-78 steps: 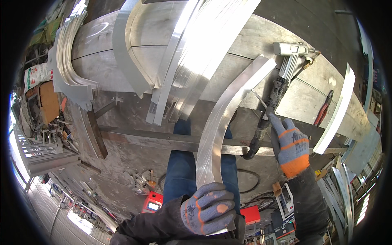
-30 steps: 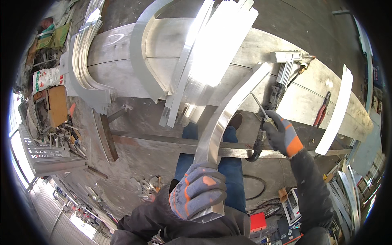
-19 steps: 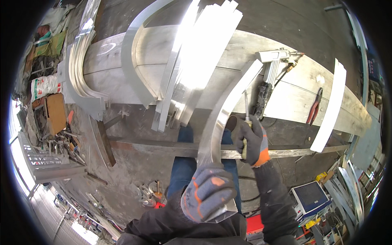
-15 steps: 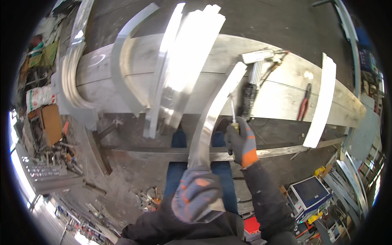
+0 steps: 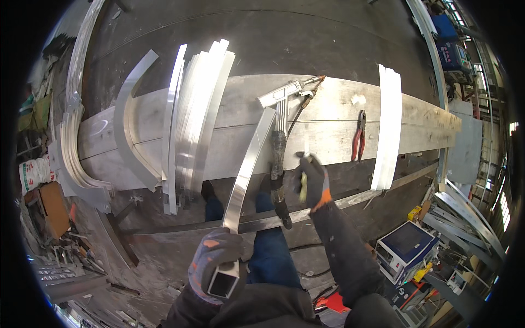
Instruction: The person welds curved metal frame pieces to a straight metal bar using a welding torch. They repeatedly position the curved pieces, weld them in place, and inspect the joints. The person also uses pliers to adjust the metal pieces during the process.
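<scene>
My left hand (image 5: 215,261) is wrapped round the lower part of a slightly curved, shiny rectangular metal tube (image 5: 244,177). Its hollow near end faces me, and its far end lies over the bench beside the welding gun (image 5: 278,104). Over the bench's near edge, right of the tube and apart from it, my right hand (image 5: 314,183) is closed on a screwdriver (image 5: 303,188) with a yellowish handle; its shaft is blurred. Both hands wear grey and orange gloves. The silver welding gun rests on the bench, with its black-wrapped cable hanging over the near edge.
Bundled metal strips (image 5: 197,120) and curved pieces (image 5: 128,120) lie across the pale bench (image 5: 339,109) to the left. Red-handled pliers (image 5: 359,136) and a pale flat strip (image 5: 387,128) are at the right. A blue-topped machine (image 5: 407,246) stands on the lower right.
The view has shifted. My left hand has tilted the tube, so its hollow end now shows. My right hand has moved away from the tube with the screwdriver.
</scene>
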### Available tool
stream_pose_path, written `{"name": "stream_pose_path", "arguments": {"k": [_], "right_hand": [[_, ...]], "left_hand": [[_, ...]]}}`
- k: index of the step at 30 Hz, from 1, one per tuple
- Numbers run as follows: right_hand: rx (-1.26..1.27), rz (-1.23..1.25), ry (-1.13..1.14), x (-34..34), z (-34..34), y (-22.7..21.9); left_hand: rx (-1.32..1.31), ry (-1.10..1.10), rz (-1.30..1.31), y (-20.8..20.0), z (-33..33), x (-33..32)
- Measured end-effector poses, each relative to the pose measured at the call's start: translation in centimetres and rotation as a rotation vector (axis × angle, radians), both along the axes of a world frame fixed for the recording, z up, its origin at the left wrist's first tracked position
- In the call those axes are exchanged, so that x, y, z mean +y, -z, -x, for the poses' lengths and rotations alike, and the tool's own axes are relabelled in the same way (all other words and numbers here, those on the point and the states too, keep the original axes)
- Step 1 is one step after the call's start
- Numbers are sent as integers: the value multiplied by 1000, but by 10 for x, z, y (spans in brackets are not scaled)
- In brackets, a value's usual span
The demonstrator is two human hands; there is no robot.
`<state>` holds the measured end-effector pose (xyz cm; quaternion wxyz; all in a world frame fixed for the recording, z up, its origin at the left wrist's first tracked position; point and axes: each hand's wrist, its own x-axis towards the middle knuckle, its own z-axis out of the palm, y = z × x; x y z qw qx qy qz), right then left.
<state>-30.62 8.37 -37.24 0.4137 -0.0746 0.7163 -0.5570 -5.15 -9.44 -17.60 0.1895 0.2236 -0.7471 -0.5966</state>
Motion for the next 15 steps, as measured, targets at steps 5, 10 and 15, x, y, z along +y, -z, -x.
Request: {"name": "stream_pose_path", "arguments": {"k": [5,10,15], "right_hand": [[453,-531,168,6,81,52],[1063,-477,-257,-8,79,-31],[403,-15,-331,-37,29,-166]], "left_hand": [[-129,-150,-35,-35,-15,-20],[1,-191,-81,-90,-44,-64],[197,-22,-330,-158,-71,-121]]}}
